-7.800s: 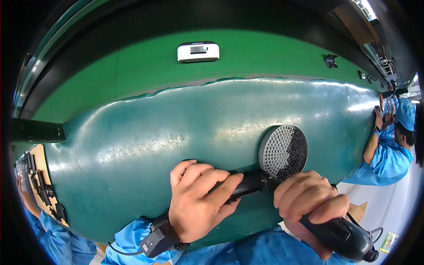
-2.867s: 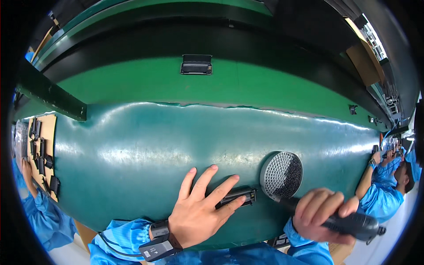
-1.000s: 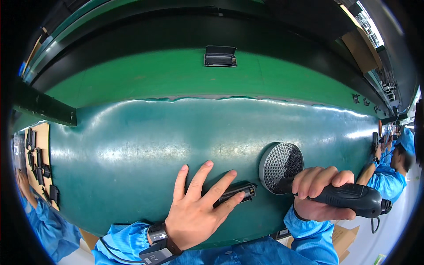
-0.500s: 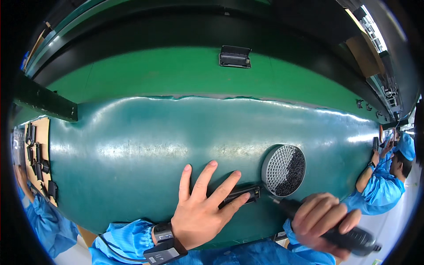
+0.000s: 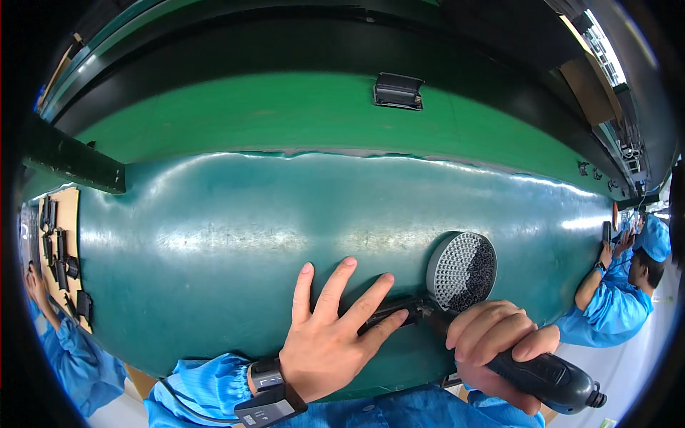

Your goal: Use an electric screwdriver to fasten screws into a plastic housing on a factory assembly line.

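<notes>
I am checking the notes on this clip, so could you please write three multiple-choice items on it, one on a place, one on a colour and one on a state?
1. Where does the left hand lie?
A. flat on the teal sheet
B. on the black clip at the top
C. in the air, apart from everything

2. What colour are the person's sleeves?
A. white
B. blue
C. red

3. How does the right hand stand?
A. open and empty
B. closed around the black handle of the round-headed tool
C. flat on the sheet

Key: 1 A, its fingers are spread on the shiny teal surface; 2 B, both cuffs show bright blue; 3 B, its fingers wrap the handle below the perforated disc.
</notes>
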The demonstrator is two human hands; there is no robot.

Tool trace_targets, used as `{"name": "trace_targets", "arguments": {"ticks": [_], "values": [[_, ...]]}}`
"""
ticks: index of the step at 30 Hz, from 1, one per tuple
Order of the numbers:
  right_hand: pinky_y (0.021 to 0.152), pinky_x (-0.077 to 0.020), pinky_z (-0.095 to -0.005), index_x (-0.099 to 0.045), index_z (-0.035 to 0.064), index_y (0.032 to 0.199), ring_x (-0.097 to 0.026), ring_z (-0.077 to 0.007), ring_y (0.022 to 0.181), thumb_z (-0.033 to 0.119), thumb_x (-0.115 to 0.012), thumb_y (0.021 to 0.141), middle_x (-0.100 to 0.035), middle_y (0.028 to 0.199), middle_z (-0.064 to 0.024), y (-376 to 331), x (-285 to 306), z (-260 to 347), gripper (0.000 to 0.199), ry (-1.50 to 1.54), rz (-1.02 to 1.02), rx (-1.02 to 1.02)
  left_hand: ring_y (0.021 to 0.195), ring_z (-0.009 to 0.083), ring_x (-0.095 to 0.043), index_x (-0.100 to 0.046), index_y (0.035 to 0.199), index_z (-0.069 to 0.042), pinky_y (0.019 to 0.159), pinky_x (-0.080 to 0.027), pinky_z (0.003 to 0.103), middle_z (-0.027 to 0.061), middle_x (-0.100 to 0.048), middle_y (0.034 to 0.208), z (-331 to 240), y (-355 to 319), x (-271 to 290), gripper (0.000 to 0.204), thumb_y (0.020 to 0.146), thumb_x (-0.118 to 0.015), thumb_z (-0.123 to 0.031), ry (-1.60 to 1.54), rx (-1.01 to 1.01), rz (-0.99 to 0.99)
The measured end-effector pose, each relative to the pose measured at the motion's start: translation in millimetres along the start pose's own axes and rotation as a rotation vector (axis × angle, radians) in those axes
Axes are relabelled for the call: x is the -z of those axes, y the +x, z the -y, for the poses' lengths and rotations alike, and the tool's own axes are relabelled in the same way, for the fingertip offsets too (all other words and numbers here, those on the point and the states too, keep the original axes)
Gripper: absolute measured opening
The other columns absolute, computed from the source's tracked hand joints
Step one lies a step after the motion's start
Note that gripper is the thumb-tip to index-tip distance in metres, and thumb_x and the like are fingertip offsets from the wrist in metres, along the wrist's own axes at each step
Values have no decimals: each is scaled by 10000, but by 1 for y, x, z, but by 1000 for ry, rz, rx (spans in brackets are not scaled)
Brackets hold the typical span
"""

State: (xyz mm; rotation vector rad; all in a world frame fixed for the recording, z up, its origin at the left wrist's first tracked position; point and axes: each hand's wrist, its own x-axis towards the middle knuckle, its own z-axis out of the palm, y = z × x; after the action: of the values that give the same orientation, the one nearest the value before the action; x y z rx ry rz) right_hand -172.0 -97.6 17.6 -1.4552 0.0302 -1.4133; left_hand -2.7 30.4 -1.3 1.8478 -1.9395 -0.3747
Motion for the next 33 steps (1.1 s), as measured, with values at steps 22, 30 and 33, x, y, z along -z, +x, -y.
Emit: {"name": "trace_targets", "arguments": {"ticks": [22, 30, 33], "values": [[469, -552, -368, -523, 46, 1217, -626, -220, 549, 669, -712, 948, -613, 725, -85, 2, 9, -8, 705, 130, 7, -47, 1461, 416, -414, -813, 1232, -356, 1158, -245, 741, 3, -560, 1544, -2, 2, 4, 373, 861, -808, -325, 25, -27, 1], [521, -529, -398, -468, 76, 1256, -607, -240, 628, 801, -586, 935, -599, 852, -115, 13, 56, 1, 801, 62, -118, -60, 1462, 420, -425, -651, 1433, -145, 1173, -219, 747, 83, -599, 1452, 0, 5, 17, 756, 748, -894, -354, -26, -1, 63], [529, -534, -397, -466, 75, 1246, -613, -240, 621, 802, -588, 931, -603, 850, -118, 13, 57, -1, 802, 47, -105, -57, 1434, 395, -461, -670, 1373, -89, 1149, -250, 763, 60, -610, 1389, 0, 7, 16, 730, 733, -898, -357, -60, 25, 40]]}}
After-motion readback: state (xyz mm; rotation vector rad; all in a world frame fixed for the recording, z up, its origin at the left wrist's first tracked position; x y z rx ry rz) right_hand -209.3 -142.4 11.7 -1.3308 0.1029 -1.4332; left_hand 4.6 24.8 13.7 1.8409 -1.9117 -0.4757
